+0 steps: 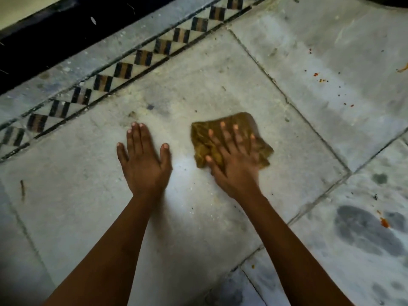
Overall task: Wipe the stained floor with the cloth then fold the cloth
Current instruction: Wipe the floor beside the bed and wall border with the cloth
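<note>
A crumpled mustard-brown cloth (238, 122) lies on the grey stone floor (198, 85) in the middle of the view. My right hand (234, 160) presses flat on the cloth, fingers spread over it, and looks motion-blurred. My left hand (143, 162) rests flat on the bare floor to the left of the cloth, fingers apart, holding nothing. Small red-orange stain spots (322, 80) dot the tile to the upper right, and one more orange blob (384, 223) sits at the lower right.
A checkered black-and-tan tile border (143, 57) runs diagonally at the upper left, with a dark skirting (55, 40) beyond it. Dark wet patches (362, 228) mark the lower-right tile. A thin twig-like scrap (22, 189) lies at the far left.
</note>
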Demonstrator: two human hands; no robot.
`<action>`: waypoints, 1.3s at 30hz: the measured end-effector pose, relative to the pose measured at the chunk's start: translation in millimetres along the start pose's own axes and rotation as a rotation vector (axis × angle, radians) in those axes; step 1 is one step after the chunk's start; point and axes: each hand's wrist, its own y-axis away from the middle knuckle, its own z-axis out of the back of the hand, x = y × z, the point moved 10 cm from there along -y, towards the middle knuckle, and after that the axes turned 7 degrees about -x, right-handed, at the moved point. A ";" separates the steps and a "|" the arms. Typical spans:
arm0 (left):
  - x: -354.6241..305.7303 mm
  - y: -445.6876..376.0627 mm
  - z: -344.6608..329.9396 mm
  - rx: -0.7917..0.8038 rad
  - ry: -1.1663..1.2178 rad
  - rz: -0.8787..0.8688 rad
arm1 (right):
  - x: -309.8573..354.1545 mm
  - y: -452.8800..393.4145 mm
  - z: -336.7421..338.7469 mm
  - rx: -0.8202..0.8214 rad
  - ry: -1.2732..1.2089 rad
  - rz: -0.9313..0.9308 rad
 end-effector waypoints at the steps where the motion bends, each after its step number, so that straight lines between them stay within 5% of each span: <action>1: 0.3 0.0 -0.7 0.000 -0.002 0.004 | -13.4 2.5 4.2 -0.005 -0.007 -0.060; 6: 2.9 0.0 -2.5 -0.010 -0.007 0.015 | -57.0 -88.6 9.1 -0.016 0.049 -0.364; 11: 2.2 0.4 -3.2 -0.017 0.008 0.005 | 1.5 -160.0 -11.4 0.046 0.064 -0.224; 16: 1.4 0.3 -1.7 -0.029 0.013 -0.002 | 53.2 -80.7 -14.0 0.099 -0.012 0.260; 21: 2.8 0.3 -4.8 -0.016 -0.019 0.003 | -44.6 -44.3 9.0 -0.014 -0.013 -0.081; 25: 2.6 0.7 -6.3 -0.005 -0.009 0.005 | -48.4 -99.4 9.7 -0.022 0.027 -0.267; 33: -0.8 0.8 -5.7 -0.003 -0.007 -0.025 | 14.8 -4.5 4.6 -0.012 -0.045 0.083; 39: 0.0 1.4 -3.8 -0.015 0.001 -0.020 | -83.8 53.8 32.2 -0.061 0.010 -0.114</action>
